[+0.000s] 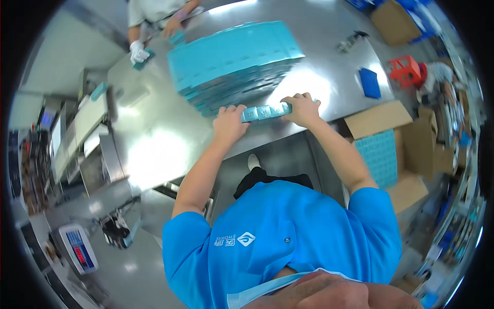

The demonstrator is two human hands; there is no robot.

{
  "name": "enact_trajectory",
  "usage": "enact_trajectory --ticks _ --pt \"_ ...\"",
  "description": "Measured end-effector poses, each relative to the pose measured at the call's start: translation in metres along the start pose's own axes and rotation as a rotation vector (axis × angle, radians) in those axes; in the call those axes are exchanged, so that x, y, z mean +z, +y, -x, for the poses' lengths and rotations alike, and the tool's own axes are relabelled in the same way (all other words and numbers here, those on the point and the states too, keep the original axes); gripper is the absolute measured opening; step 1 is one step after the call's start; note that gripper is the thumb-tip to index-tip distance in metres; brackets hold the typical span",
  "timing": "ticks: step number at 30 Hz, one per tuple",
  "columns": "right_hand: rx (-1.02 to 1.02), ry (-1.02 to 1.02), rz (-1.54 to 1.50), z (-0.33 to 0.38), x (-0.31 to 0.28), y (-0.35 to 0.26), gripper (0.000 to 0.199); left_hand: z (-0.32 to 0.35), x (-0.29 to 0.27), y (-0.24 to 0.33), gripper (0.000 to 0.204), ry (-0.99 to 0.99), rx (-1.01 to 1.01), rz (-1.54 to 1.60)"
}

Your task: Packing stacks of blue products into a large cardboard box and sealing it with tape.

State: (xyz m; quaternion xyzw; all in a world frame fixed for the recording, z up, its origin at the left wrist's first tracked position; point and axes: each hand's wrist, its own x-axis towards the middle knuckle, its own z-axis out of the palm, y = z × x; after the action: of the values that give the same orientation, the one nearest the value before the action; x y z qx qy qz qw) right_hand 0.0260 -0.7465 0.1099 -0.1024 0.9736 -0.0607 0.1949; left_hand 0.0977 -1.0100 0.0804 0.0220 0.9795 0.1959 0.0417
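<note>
A row of teal cartons (265,112) is gripped endwise between left hand (230,123) and right hand (302,109), kept aligned near the tabletop (154,144) edge.

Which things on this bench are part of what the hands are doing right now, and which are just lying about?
In hand:
- row of small teal boxes, held between left hand and right hand
- big stack of flat teal cartons just behind them

Lying about:
- dark blue pad on the steel table
- red crate
- open cardboard box beside the table
- weighing scale
</note>
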Motion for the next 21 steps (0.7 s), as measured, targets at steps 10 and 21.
enact_trajectory --ticks 10,21 --pt "0.506 0.414 0.003 0.146 -0.079 0.213 0.060 -0.104 0.013 0.266 0.049 0.049 0.577 0.015" --pt "1.076 0.587 -0.198 0.315 -0.052 0.505 0.058 -0.157 0.159 0.656 0.046 -0.008 1.231 0.053"
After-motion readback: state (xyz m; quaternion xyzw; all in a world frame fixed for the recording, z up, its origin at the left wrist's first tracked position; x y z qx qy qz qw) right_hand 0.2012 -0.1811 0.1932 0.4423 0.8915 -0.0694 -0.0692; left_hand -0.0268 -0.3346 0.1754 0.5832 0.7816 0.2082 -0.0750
